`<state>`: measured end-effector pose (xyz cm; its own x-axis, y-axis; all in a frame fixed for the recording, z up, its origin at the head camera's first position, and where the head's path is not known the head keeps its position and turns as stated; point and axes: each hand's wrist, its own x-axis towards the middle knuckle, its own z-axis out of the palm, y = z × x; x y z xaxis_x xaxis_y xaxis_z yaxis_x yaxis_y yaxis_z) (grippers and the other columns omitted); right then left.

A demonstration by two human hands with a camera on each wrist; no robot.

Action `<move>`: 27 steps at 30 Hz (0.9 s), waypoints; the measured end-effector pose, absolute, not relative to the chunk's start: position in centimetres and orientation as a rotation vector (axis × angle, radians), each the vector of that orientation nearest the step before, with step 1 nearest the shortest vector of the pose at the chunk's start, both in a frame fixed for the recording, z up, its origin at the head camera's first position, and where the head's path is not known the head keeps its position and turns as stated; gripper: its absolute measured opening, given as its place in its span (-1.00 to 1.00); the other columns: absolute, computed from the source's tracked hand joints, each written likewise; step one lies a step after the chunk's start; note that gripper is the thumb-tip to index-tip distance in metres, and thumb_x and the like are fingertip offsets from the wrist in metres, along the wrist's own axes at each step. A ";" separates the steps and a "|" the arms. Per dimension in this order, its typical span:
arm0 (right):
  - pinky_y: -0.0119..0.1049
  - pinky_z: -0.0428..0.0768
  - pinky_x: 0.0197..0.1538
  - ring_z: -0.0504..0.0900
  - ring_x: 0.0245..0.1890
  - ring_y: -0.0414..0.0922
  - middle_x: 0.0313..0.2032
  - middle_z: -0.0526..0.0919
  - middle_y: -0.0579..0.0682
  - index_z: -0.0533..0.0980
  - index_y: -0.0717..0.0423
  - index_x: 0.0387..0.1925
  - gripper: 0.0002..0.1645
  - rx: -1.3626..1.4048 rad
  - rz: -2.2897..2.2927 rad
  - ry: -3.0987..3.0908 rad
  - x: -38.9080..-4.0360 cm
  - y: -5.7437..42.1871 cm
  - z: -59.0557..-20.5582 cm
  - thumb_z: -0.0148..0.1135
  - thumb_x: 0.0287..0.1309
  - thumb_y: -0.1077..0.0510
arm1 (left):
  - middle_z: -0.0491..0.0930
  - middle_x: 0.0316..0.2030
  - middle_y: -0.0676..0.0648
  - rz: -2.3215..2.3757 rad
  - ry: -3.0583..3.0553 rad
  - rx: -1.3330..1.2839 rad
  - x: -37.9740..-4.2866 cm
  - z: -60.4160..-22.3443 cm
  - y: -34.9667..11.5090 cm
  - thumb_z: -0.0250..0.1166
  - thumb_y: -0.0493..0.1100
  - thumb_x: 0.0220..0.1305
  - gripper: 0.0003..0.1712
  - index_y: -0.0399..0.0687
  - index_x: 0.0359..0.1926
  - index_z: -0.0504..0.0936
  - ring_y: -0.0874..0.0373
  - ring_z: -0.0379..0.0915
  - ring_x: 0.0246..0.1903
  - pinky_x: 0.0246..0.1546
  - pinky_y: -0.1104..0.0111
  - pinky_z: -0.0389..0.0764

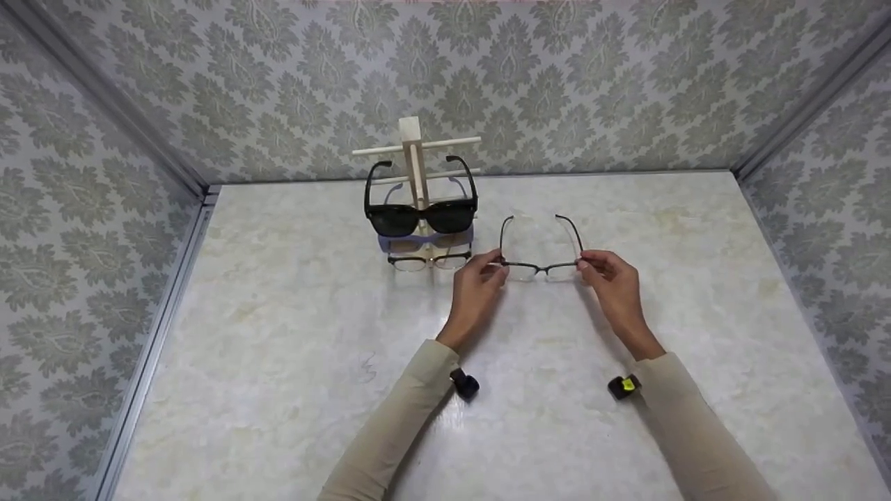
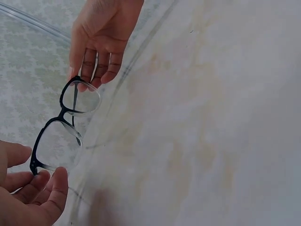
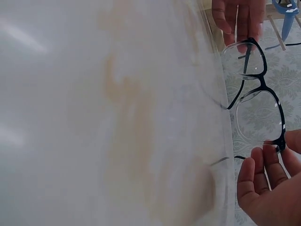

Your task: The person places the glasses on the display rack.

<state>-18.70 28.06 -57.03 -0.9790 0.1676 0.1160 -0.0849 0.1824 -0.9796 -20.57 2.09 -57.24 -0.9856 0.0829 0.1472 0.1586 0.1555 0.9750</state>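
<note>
A pair of eyeglasses [image 1: 541, 269] with a dark upper rim and clear lenses is held between both hands, temples unfolded and pointing toward the back wall. My left hand [image 1: 475, 289] pinches the left hinge corner of the frame between thumb and fingers. At the opposite corner, the right hand [image 1: 616, 287] grips the other hinge the same way. In the left wrist view the glasses [image 2: 62, 113] show a black front with clear lower rims. From the right wrist, the glasses [image 3: 262, 81] appear with their temples partly hidden behind the lenses.
Left of the hands stands a wooden display rack [image 1: 411, 132] with crossbars. It carries black sunglasses [image 1: 395, 221], blue-purple sunglasses [image 1: 385, 244] and dark-topped clear glasses [image 1: 409, 259], one below another. A patterned wall [image 1: 592, 90] rises behind the marbled table [image 1: 278, 390].
</note>
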 end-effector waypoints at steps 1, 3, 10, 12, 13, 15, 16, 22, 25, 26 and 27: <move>-0.38 0.76 -0.03 0.77 -0.05 0.02 0.01 0.76 0.33 0.64 0.46 0.18 -0.62 -0.084 1.885 -2.263 -18.6 28.1 -57.0 0.37 0.55 0.22 | 0.77 0.04 -0.33 -1.995 -2.339 -0.244 -20.5 -57.3 2.1 0.38 -0.39 0.49 -0.57 -0.47 0.31 0.67 -0.08 0.81 -0.08 -0.08 0.34 0.80; -0.36 0.77 -0.02 0.77 -0.04 0.02 0.01 0.76 0.33 0.63 0.47 0.19 -0.61 -0.083 1.891 -2.262 -18.5 28.2 -57.0 0.38 0.55 0.22 | 0.77 0.04 -0.34 -1.999 -2.338 -0.242 -20.5 -57.3 2.0 0.38 -0.39 0.48 -0.57 -0.47 0.30 0.68 -0.07 0.82 -0.09 -0.08 0.34 0.80; -0.31 0.78 0.00 0.78 -0.06 -0.01 0.01 0.76 0.33 0.62 0.50 0.19 -0.56 -0.071 1.925 -2.243 -18.0 28.3 -56.8 0.42 0.52 0.19 | 0.78 0.04 -0.26 -2.014 -2.358 -0.220 -20.3 -56.8 1.9 0.38 -0.33 0.52 -0.58 -0.42 0.30 0.69 0.01 0.81 -0.13 -0.16 0.36 0.79; -0.34 0.77 -0.01 0.78 -0.07 -0.06 0.01 0.76 0.32 0.62 0.50 0.18 -0.55 -0.073 1.930 -2.244 -17.9 28.3 -56.7 0.43 0.52 0.19 | 0.78 0.03 -0.26 -2.011 -2.358 -0.220 -20.3 -56.7 1.8 0.38 -0.34 0.51 -0.58 -0.43 0.30 0.69 0.01 0.81 -0.13 -0.16 0.36 0.79; -0.35 0.77 0.00 0.78 -0.08 -0.09 0.01 0.77 0.32 0.62 0.51 0.18 -0.55 -0.076 1.934 -2.244 -17.9 28.3 -56.7 0.43 0.51 0.19 | 0.79 0.03 -0.25 -2.009 -2.358 -0.220 -20.3 -56.7 1.8 0.38 -0.34 0.51 -0.58 -0.44 0.30 0.69 0.00 0.81 -0.13 -0.15 0.36 0.79; -0.35 0.78 0.01 0.78 -0.08 -0.14 0.00 0.77 0.29 0.62 0.51 0.18 -0.56 -0.078 1.942 -2.243 -17.8 28.3 -56.7 0.43 0.51 0.21 | 0.79 0.02 -0.24 -1.996 -2.361 -0.225 -20.3 -56.7 1.8 0.38 -0.34 0.51 -0.58 -0.44 0.30 0.69 0.00 0.82 -0.12 -0.13 0.36 0.79; -0.35 0.78 0.02 0.78 -0.08 -0.17 0.00 0.78 0.27 0.62 0.51 0.19 -0.56 -0.080 1.949 -2.242 -17.7 28.3 -56.6 0.43 0.51 0.21 | 0.79 0.02 -0.25 -1.987 -2.363 -0.229 -20.2 -56.7 1.8 0.38 -0.34 0.51 -0.58 -0.44 0.30 0.69 -0.01 0.82 -0.12 -0.13 0.37 0.80; -0.27 0.80 0.03 0.77 -0.08 -0.17 -0.05 0.81 0.13 0.62 0.51 0.20 -0.57 -0.073 1.975 -2.233 -17.3 28.3 -56.2 0.42 0.51 0.23 | 0.79 0.02 -0.25 -1.947 -2.367 -0.265 -20.0 -56.2 1.6 0.38 -0.34 0.53 -0.59 -0.44 0.30 0.69 -0.04 0.82 -0.10 -0.11 0.37 0.80; -0.30 0.80 0.01 0.78 -0.08 -0.16 -0.06 0.81 0.13 0.62 0.50 0.20 -0.56 -0.056 1.963 -2.247 -17.1 28.4 -56.0 0.43 0.51 0.22 | 0.79 0.01 -0.25 -1.959 -2.345 -0.274 -19.8 -56.0 1.5 0.39 -0.35 0.52 -0.60 -0.45 0.29 0.69 -0.03 0.81 -0.10 -0.10 0.37 0.81; -0.32 0.79 0.01 0.78 -0.08 -0.15 -0.05 0.81 0.14 0.62 0.49 0.20 -0.56 -0.052 1.962 -2.250 -17.1 28.4 -55.9 0.43 0.50 0.22 | 0.79 0.00 -0.25 -1.962 -2.339 -0.274 -19.7 -55.9 1.5 0.39 -0.35 0.51 -0.60 -0.45 0.28 0.70 -0.02 0.81 -0.11 -0.10 0.37 0.81; -0.33 0.79 0.00 0.78 -0.08 -0.14 -0.05 0.81 0.15 0.62 0.49 0.20 -0.57 -0.047 1.961 -2.252 -17.1 28.4 -55.8 0.43 0.50 0.22 | 0.79 0.00 -0.24 -1.965 -2.333 -0.274 -19.7 -55.8 1.4 0.40 -0.35 0.51 -0.60 -0.45 0.28 0.70 -0.01 0.81 -0.11 -0.10 0.36 0.81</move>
